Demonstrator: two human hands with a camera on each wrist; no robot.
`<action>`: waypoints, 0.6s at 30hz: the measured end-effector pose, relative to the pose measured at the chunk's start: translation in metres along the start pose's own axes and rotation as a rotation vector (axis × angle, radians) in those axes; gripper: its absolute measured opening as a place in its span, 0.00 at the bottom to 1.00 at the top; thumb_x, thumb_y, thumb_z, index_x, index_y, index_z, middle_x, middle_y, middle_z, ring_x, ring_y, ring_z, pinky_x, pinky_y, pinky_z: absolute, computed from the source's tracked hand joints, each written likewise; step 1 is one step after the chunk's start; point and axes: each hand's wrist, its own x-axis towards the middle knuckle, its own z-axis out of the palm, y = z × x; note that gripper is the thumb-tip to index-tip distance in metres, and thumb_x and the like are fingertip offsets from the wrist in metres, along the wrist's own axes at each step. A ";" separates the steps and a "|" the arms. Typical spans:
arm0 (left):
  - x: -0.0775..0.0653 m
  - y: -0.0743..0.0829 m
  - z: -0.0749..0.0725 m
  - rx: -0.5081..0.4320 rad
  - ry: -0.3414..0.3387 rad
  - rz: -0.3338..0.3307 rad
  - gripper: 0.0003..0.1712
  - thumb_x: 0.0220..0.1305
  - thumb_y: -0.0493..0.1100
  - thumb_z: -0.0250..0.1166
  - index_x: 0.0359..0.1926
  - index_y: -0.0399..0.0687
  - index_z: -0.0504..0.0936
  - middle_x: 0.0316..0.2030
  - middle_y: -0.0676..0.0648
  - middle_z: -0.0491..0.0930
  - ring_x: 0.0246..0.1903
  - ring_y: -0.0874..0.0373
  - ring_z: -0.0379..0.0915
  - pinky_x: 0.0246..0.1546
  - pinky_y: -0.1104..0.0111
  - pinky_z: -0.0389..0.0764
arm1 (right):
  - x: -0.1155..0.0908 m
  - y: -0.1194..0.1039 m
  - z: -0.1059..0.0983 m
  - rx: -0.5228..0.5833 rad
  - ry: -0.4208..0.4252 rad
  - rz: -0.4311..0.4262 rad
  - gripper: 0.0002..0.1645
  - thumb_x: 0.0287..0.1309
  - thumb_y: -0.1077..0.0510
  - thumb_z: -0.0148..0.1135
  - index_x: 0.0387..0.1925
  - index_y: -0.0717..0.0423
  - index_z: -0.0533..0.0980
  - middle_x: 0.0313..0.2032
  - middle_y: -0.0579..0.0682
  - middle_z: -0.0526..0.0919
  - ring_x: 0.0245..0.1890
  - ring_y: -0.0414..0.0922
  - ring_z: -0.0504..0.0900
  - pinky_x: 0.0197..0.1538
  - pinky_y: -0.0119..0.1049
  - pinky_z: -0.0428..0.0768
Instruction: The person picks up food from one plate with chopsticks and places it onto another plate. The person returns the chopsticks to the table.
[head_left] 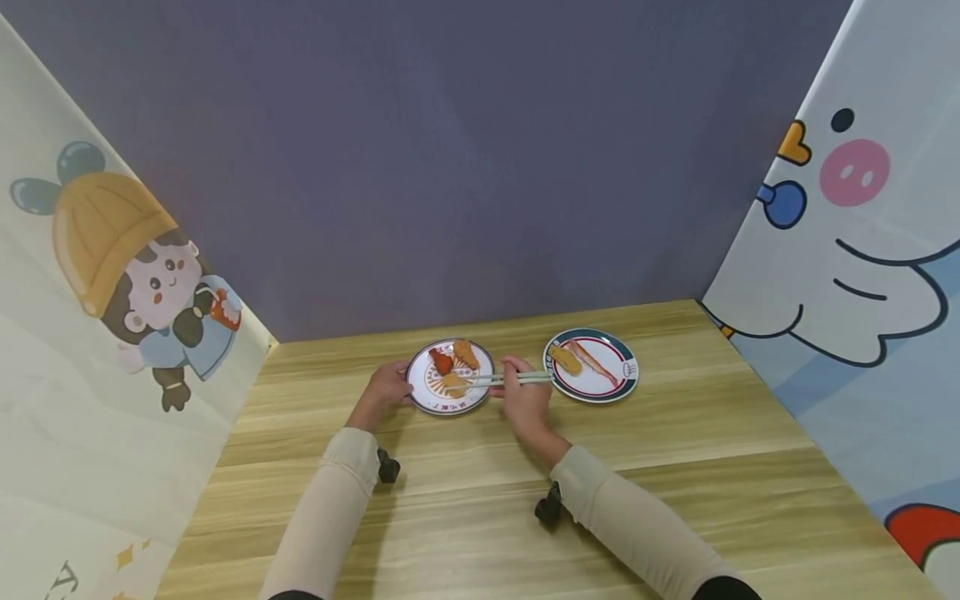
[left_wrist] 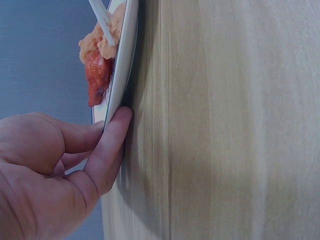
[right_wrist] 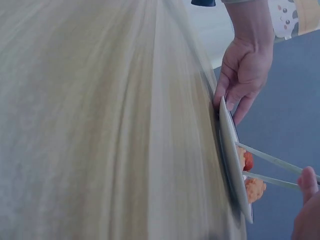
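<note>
My left hand (head_left: 388, 386) pinches the left rim of a white patterned plate (head_left: 423, 392), thumb on top and fingers beneath, as the left wrist view shows. On this plate lie a red glazed chicken piece (head_left: 441, 361), a brown fried piece (head_left: 466, 354) and a golden fried piece (head_left: 453, 384). From the right, my right hand (head_left: 527, 404) holds a pair of pale chopsticks (head_left: 487, 381). Their tips stand slightly apart in the right wrist view, at the fried food (right_wrist: 255, 189) on the plate.
A second plate (head_left: 611, 358) with a dark green rim stands to the right, bearing a yellow breaded piece (head_left: 565, 360) and a long pinkish strip (head_left: 592, 363). Behind the wooden table (head_left: 450, 517) rises a grey-blue panel (head_left: 480, 167); cartoon-printed sheets flank both sides.
</note>
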 end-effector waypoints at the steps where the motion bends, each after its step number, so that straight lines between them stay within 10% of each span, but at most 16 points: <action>1: 0.000 0.000 0.000 -0.007 -0.002 -0.006 0.39 0.60 0.23 0.57 0.74 0.31 0.63 0.61 0.22 0.72 0.51 0.37 0.80 0.36 0.65 0.90 | 0.001 0.001 -0.001 0.004 0.008 0.001 0.15 0.69 0.65 0.55 0.47 0.69 0.84 0.41 0.74 0.84 0.21 0.59 0.87 0.29 0.55 0.88; 10: 0.000 0.002 -0.002 0.027 0.011 0.019 0.38 0.57 0.23 0.58 0.72 0.31 0.67 0.55 0.24 0.78 0.43 0.45 0.80 0.35 0.65 0.90 | 0.007 -0.002 -0.011 0.065 0.000 0.018 0.15 0.70 0.63 0.55 0.47 0.68 0.83 0.37 0.72 0.82 0.17 0.39 0.86 0.32 0.62 0.86; 18: -0.001 0.000 -0.001 0.009 0.005 0.012 0.37 0.60 0.24 0.57 0.73 0.31 0.65 0.58 0.23 0.75 0.46 0.40 0.82 0.37 0.64 0.91 | 0.012 -0.007 -0.016 0.076 0.025 0.043 0.16 0.70 0.63 0.52 0.47 0.69 0.82 0.27 0.53 0.79 0.16 0.43 0.86 0.27 0.46 0.89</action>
